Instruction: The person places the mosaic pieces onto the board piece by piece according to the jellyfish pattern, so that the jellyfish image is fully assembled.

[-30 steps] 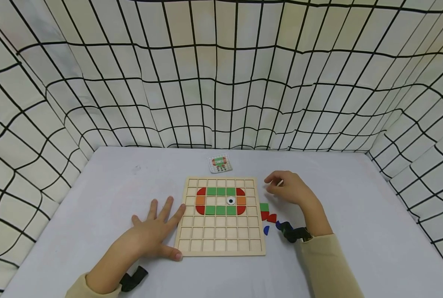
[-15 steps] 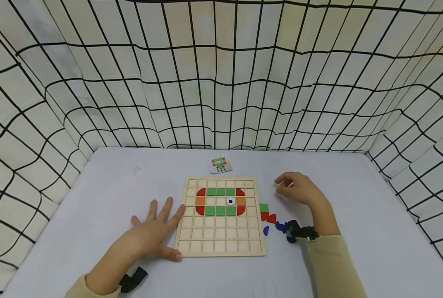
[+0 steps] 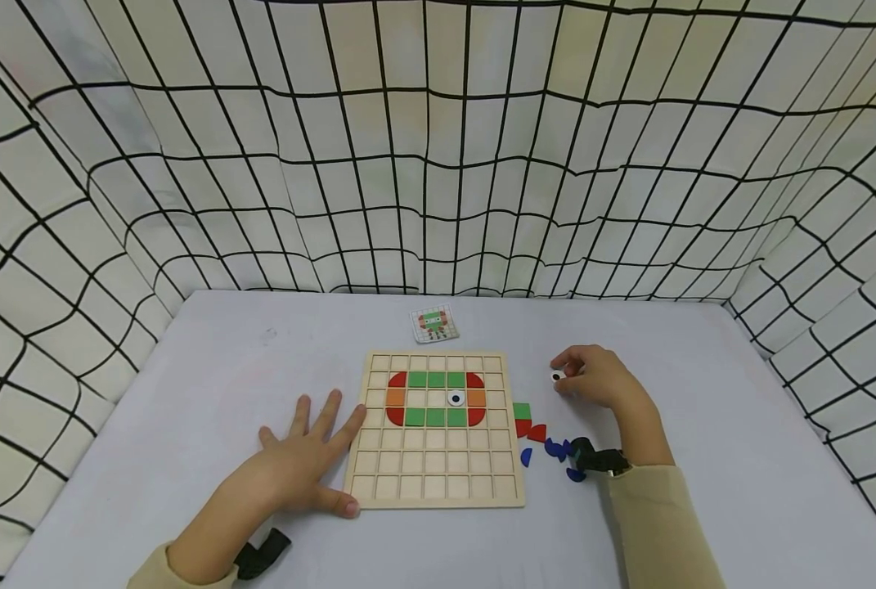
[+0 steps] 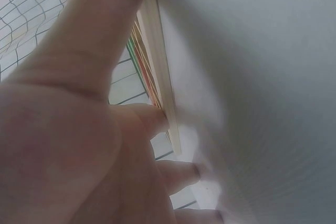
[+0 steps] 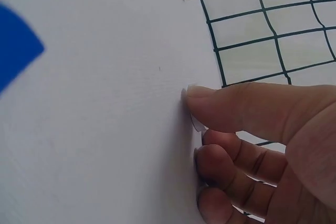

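Observation:
My right hand (image 3: 592, 376) pinches a round white eye tile (image 3: 557, 376) between thumb and fingers, to the right of the wooden grid board (image 3: 435, 464). From the right wrist camera, only the thin edge of that eye tile (image 5: 197, 121) shows under the thumb. My left hand (image 3: 301, 466) lies with spread fingers against the board's left edge; in the left wrist view the thumb and a finger touch the board's side (image 4: 157, 51). Green, red and orange tiles form a ring on the grid, with another eye tile (image 3: 455, 398) inside at the right.
A small picture card (image 3: 434, 324) lies behind the board. Along its right side are a green tile (image 3: 522, 411), red quarter-round tiles (image 3: 536, 432) and several blue tiles (image 3: 554, 447), some near the right wrist strap. Black netting (image 3: 438, 172) surrounds the white table.
My right hand has shifted right, away from the board, and the eye tile has turned from edge-on to show its face. The left hand stays put. More blue tiles show by the right wrist.

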Available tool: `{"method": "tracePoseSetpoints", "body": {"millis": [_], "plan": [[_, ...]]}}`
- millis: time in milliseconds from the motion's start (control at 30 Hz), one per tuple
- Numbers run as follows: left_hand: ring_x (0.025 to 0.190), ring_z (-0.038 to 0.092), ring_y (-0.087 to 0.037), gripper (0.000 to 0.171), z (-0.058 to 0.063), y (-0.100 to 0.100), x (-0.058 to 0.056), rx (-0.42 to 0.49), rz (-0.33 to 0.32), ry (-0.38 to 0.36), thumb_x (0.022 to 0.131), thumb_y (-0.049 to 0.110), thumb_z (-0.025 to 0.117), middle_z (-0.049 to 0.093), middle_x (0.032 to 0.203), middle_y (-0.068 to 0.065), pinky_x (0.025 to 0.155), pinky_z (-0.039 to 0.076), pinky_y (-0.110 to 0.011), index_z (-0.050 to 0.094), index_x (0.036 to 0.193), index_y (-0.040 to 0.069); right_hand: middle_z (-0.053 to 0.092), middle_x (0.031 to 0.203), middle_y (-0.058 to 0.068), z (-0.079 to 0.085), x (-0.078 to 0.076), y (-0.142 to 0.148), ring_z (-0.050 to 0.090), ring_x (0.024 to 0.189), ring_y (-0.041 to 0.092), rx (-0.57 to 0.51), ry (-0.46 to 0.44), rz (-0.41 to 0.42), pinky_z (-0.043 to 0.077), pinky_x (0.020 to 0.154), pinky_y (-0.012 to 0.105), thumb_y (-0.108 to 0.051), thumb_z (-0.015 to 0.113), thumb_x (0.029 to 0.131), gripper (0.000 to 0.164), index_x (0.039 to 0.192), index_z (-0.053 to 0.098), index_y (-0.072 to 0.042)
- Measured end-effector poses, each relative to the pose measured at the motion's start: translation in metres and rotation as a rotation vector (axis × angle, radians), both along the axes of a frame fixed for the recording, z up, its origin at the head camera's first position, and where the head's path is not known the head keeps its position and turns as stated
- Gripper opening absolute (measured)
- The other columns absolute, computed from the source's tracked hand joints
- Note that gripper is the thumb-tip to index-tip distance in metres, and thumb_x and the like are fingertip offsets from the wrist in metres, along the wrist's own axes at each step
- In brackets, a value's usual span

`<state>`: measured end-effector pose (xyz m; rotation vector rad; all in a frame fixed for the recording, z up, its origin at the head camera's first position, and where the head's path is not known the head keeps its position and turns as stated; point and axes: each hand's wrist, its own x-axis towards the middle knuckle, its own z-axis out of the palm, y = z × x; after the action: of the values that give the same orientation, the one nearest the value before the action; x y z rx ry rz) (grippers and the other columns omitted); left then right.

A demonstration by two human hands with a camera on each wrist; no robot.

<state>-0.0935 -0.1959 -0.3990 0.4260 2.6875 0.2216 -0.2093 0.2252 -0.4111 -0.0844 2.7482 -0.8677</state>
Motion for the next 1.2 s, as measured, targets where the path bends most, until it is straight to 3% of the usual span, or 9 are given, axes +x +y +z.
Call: {"method": "tracePoseSetpoints", "body": {"millis": [333, 500, 967, 1200], "plan": [[0.144, 0.001, -0.063, 0.128, 0.001, -0.002, 0.001, 0.001, 0.005, 0.000, 0.060, 0.074, 0.077, 0.004, 0.165, -0.025, 0.085, 0.011, -0.092, 0.020, 0.161, 0.019, 0.058, 0.094, 0.008, -0.001, -0.002, -0.005, 0.053, 0.087, 0.025, -0.009, 0.016, 0.013, 0.047, 0.071, 0.033, -0.013, 0.076, 0.085, 0.021, 0.104, 0.066, -0.011], [0.143, 0.001, -0.064, 0.128, 0.001, -0.003, 0.001, 0.004, 0.006, 0.007, 0.059, 0.074, 0.077, 0.005, 0.165, -0.025, 0.085, 0.011, -0.092, 0.021, 0.160, 0.019, 0.059, 0.092, 0.008, 0.000, -0.003, -0.009, 0.055, 0.084, 0.023, -0.094, -0.009, 0.055, 0.048, 0.069, 0.032, -0.012, 0.074, 0.086, 0.017, 0.099, 0.064, -0.010], [0.144, 0.000, -0.063, 0.128, 0.001, -0.004, 0.001, 0.011, 0.011, 0.004, 0.060, 0.074, 0.077, 0.003, 0.165, -0.025, 0.085, 0.010, -0.092, 0.020, 0.161, 0.020, 0.062, 0.100, 0.011, 0.005, -0.002, -0.031, 0.062, 0.084, 0.025, -0.354, -0.011, 0.145, 0.057, 0.074, 0.034, -0.013, 0.065, 0.093, 0.017, 0.109, 0.067, -0.008], [0.144, 0.000, -0.062, 0.128, 0.001, -0.002, 0.002, 0.003, 0.016, -0.017, 0.060, 0.074, 0.077, 0.004, 0.166, -0.024, 0.086, 0.010, -0.092, 0.021, 0.161, 0.020, 0.062, 0.104, 0.009, -0.001, 0.001, -0.044, 0.063, 0.086, 0.027, -0.387, -0.015, 0.157, 0.056, 0.075, 0.035, -0.012, 0.064, 0.093, 0.020, 0.112, 0.068, -0.009]]}}
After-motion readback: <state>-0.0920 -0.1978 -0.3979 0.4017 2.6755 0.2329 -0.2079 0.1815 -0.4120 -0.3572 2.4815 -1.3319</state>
